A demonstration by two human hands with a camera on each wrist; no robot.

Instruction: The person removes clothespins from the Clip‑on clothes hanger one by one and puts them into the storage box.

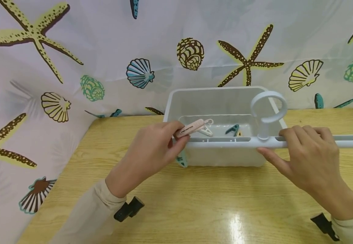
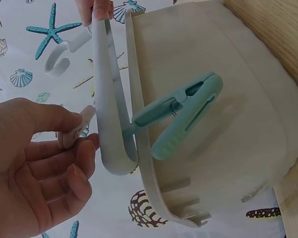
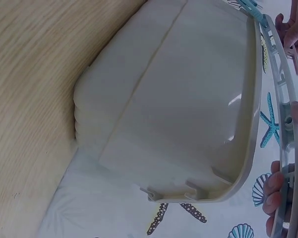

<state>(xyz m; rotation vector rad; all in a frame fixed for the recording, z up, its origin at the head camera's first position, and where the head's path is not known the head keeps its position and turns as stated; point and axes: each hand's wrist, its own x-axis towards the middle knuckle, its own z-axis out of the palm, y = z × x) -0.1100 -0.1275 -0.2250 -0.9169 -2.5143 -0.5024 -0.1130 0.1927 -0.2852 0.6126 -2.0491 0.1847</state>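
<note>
Head view: by the near-left corner of the bin (image 1: pixel 225 157), a pink clip (image 1: pixel 191 128) is pinched by the left hand (image 1: pixel 149 144); the hanger (image 1: pixel 213 144), gripped by the right hand (image 1: pixel 313 157), might be tilted if pushed off-centre.

Pink clip (image 1: pixel 191 128), mint clip (image 2: pixel 188 119), bluish-white hanger (image 1: pixel 219 145), off-white bin (image 1: pixel 219 88), yellow wood-grain tabletop (image 1: pixel 194 203), white cloth (image 1: pixel 109 37) printed with yellow, brown and blue starfish (image 1: pixel 246 63) and shells (image 1: pixel 190 54).

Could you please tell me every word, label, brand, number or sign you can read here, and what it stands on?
There are none to read. The hanger, bin, pink clip and green clip show no legible lettering; the cloth bears printed starfish and shells.
</note>
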